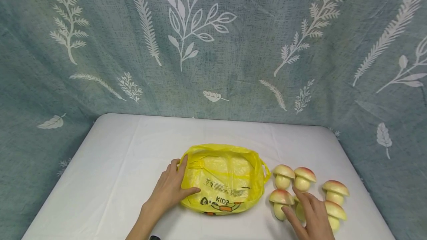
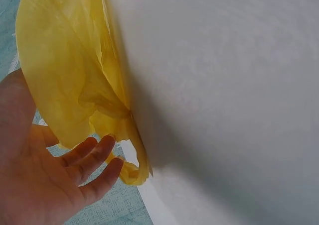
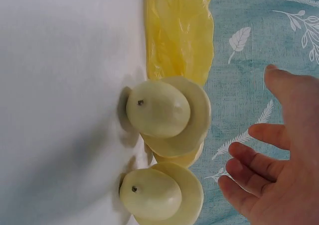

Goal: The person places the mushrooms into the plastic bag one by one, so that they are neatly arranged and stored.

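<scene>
A yellow plastic bag (image 1: 220, 180) with printed lettering lies in the middle of the white table, its mouth spread wide. My left hand (image 1: 171, 186) is at the bag's left side, thumb and index finger spread along the rim. Seen from the left wrist, the fingers (image 2: 94, 158) lie loosely by the yellow bag (image 2: 70, 60) and its handle loop (image 2: 134, 172). Over on the right, my right hand (image 1: 310, 214) hovers above several toy mushrooms with pale stems and reddish-yellow caps, such as one mushroom (image 1: 281, 203). Its fingers (image 3: 249, 180) are apart from the mushrooms (image 3: 159, 110), holding nothing.
More mushrooms stand at the right, including one mushroom (image 1: 335, 192) beyond the right hand and another mushroom (image 1: 283, 176) near the bag's handle. A green leaf-patterned curtain (image 1: 213, 47) hangs behind the white tabletop (image 1: 110, 173).
</scene>
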The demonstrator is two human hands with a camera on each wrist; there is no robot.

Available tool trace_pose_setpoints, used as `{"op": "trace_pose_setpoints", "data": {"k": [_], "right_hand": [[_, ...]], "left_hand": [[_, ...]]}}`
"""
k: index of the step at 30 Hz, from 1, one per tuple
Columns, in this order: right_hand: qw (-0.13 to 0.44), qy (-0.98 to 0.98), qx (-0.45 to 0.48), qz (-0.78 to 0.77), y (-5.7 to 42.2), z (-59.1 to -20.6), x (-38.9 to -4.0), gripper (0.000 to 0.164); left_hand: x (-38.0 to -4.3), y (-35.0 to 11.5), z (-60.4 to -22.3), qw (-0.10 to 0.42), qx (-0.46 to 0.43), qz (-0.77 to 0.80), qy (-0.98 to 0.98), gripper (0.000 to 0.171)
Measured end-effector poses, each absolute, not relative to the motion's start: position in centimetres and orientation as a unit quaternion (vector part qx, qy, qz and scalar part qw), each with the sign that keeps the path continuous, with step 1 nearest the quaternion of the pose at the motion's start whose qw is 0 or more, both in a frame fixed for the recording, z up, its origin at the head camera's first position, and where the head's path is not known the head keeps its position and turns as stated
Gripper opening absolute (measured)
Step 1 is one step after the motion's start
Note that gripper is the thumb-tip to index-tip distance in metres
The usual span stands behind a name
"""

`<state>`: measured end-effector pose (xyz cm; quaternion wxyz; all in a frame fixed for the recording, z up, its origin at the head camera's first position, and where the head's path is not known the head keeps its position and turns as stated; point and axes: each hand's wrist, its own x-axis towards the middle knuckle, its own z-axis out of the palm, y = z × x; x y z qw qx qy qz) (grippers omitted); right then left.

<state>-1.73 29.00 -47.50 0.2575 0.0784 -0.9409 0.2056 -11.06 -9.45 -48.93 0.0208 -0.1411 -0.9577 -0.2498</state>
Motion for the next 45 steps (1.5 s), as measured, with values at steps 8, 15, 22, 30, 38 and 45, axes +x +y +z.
{"op": "trace_pose_setpoints", "data": {"k": [8, 15, 22, 30, 38, 45], "right_hand": [[0.26, -0.939, 0.056, 0.216, 28.3, -47.9, -1.2, 0.066], [0.269, -0.938, 0.057, 0.211, 28.2, -48.2, -1.2, 0.066], [0.282, -0.932, 0.072, 0.217, 28.4, -48.7, -1.3, 0.067], [0.264, -0.94, 0.057, 0.21, 28.0, -48.7, -1.2, 0.064], [0.271, -0.937, 0.066, 0.21, 28.1, -48.6, -1.2, 0.066], [0.265, -0.939, 0.061, 0.212, 28.0, -48.5, -1.3, 0.066]], "left_hand": [[-11.1, -9.5, -48.9, 0.021, -0.144, -0.249, -0.958, 0.119], [-11.0, -9.6, -49.1, 0.013, -0.148, -0.254, -0.956, 0.121], [-11.2, -10.0, -49.1, 0.005, -0.137, -0.261, -0.956, 0.105], [-11.1, -10.3, -48.7, -0.011, -0.148, -0.286, -0.947, 0.091], [-11.1, -10.6, -48.3, -0.037, -0.155, -0.277, -0.947, 0.081], [-11.1, -10.8, -48.2, -0.042, -0.164, -0.276, -0.946, 0.085]]}}
